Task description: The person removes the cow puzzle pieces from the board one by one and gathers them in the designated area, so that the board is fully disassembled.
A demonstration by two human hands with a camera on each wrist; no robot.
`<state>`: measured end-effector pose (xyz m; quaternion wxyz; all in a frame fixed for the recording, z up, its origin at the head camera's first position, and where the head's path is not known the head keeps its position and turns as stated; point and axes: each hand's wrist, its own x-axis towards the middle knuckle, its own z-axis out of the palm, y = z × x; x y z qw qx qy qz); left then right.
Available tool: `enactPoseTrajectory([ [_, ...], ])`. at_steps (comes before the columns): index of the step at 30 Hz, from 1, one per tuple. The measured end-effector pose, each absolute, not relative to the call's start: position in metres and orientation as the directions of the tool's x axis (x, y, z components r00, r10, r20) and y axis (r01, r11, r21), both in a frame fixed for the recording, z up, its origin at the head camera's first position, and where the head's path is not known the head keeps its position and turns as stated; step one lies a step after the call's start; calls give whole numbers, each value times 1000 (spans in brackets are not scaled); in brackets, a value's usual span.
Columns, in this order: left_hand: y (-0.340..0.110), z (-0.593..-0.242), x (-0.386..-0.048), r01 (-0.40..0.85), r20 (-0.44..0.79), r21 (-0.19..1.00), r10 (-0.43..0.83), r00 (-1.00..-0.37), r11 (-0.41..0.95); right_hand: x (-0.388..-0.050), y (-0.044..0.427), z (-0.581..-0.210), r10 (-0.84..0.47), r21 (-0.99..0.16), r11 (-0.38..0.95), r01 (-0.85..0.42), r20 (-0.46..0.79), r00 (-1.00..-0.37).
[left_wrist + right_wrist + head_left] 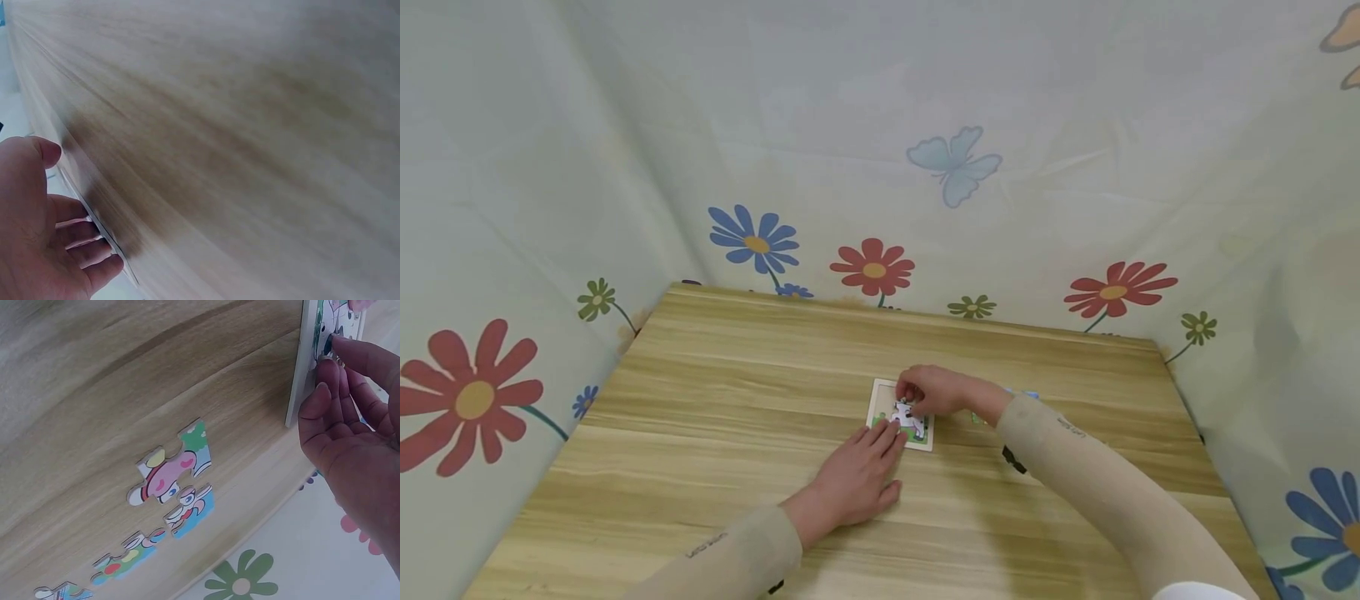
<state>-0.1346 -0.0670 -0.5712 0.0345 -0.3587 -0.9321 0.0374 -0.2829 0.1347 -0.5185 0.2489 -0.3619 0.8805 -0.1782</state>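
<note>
A small jigsaw tray [934, 437] with a pale frame lies on the table, with black-and-white cow pieces [917, 423] in its right part. My left hand [856, 479] rests palm down, its straight fingers on the tray's near edge. From the right, my right hand [943, 392] reaches over the tray with curled fingers. Its thumb and a fingertip pinch a puzzle piece [328, 345] at the cow picture; the fingers hide most of that piece. In the left wrist view, my left fingers [94, 250] lie along the tray's thin edge.
Several loose puzzle pieces lie right of the tray, among them a pink one [169, 475] and a blue one [190, 512]; my right forearm partly covers them in the head view. Flower-printed cloth [820, 167] encloses the wooden table [715, 392].
</note>
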Motion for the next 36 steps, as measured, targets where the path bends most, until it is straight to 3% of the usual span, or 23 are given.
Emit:
enactPoseTrajectory([
  [13,-66,-570,-134,663,42,-101,669,-742,741,-278,131,-514,-709,-465,693,-550,-306,-635],
  [36,-64,-570,-131,653,31,-92,658,-753,752,-274,138,-510,-723,-620,619,-483,-210,-658],
])
